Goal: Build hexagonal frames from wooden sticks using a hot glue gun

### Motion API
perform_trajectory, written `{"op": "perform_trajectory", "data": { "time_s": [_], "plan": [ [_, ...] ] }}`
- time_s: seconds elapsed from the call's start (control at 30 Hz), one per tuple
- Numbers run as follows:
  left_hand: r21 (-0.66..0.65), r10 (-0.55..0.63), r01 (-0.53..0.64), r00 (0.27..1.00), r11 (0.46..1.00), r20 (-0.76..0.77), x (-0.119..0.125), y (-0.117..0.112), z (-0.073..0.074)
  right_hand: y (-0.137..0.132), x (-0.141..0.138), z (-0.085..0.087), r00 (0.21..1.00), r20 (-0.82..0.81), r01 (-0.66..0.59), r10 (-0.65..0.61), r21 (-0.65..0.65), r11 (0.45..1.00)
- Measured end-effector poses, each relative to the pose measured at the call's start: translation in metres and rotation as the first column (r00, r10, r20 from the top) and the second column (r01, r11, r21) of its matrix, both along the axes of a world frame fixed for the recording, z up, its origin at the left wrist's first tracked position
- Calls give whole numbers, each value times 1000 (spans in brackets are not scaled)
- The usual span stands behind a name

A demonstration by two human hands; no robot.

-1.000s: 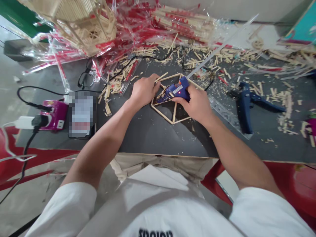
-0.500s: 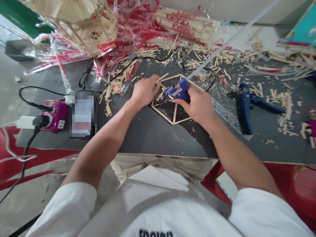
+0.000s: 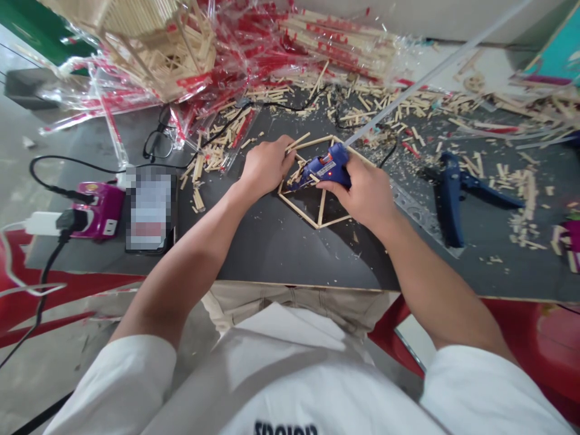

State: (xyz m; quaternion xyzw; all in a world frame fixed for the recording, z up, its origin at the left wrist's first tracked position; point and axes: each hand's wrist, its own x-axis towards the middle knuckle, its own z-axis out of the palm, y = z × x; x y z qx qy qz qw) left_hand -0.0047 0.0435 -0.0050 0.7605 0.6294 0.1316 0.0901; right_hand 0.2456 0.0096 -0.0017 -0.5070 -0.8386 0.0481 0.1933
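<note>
My right hand [image 3: 369,190] is closed round a blue hot glue gun [image 3: 333,166] with a small red light. A long translucent glue stick [image 3: 408,87] sticks out of its back end, up to the right. The nozzle points left and down at a frame of thin wooden sticks [image 3: 321,208] lying on the dark table. My left hand [image 3: 267,164] is at the frame's left corner, its fingers closed on a short wooden stick [image 3: 299,141]. The glue gun and my fingers hide part of the frame's left side.
Left are a phone [image 3: 149,211], a purple power adapter [image 3: 97,208] with cords, and glasses [image 3: 158,144]. A blue-handled cutter [image 3: 451,199] and a clear ruler [image 3: 417,211] lie right. Behind are plastic wrappers [image 3: 254,54], stick offcuts [image 3: 417,106] and a wooden stick model [image 3: 149,48].
Both hands, the glue gun and the stick frame stay almost where they were. The view has shifted very slightly.
</note>
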Motion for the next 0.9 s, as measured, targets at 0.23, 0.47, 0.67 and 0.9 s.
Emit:
{"op": "perform_trajectory", "data": {
  "time_s": [0.23, 0.47, 0.67, 0.9],
  "plan": [
    [12, 5, -5, 1000, 1000, 12, 0, 2, -4, 0, 1, 1, 1000, 1, 0, 0, -13, 1000],
    [-9, 8, -8, 1000, 1000, 1, 0, 0, -1, 0, -2, -1, 999, 8, 41, -41, -30, 999],
    [-17, 8, -8, 1000, 1000, 2, 0, 0, -1, 0, -1, -1, 1000, -14, 16, -16, -47, 999],
    [-14, 8, -8, 1000, 1000, 8, 0, 0, -1, 1, -1, -2, 996, -56, 71, -72, -14, 997]
  ]
}}
